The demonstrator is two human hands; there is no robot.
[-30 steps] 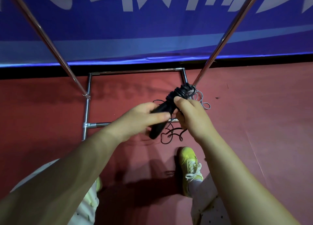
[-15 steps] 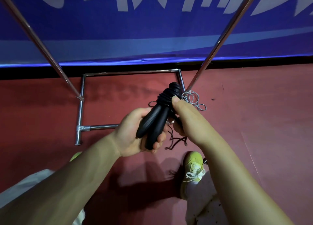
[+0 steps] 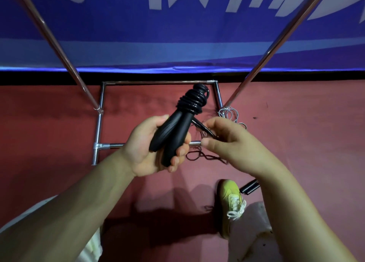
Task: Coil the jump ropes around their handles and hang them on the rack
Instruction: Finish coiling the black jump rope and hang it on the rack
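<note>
- The pair of matte black, ribbed jump-rope handles (image 3: pixel 171 137) lies side by side in the left hand (image 3: pixel 147 148), their narrow ends pointing up and away toward the back of the rack.
- The left hand is curled around the thick lower ends of the handles, thumb on the near side and fingers wrapped underneath, gripping them firmly.
- A glossy black cord (image 3: pixel 192 101) is wound in several tight turns around the upper necks of the two handles, forming a neat bundle just below their tips.
- One loose strand of that cord leads down from the bundle to the right hand (image 3: pixel 230 143).
- The right hand has its thumb and bent fingers drawn together, pinching this free strand just beside the handles.
- The held bundle hovers above the chrome tubular base frame of the rack (image 3: pixel 99 123), which rests on the red floor (image 3: pixel 306 143).
- A loose dark cord (image 3: pixel 199 156) lies tangled on the floor below the hands.
- A thin silvery wire rope (image 3: pixel 230 113) lies coiled by the foot of the right slanting pole.
- A second pair of black handles (image 3: pixel 249 186) rests on the floor beside a yellow-green lace-up shoe (image 3: pixel 230 202).
- A blue banner with white lettering (image 3: pixel 177 34) hangs behind the rack.
</note>
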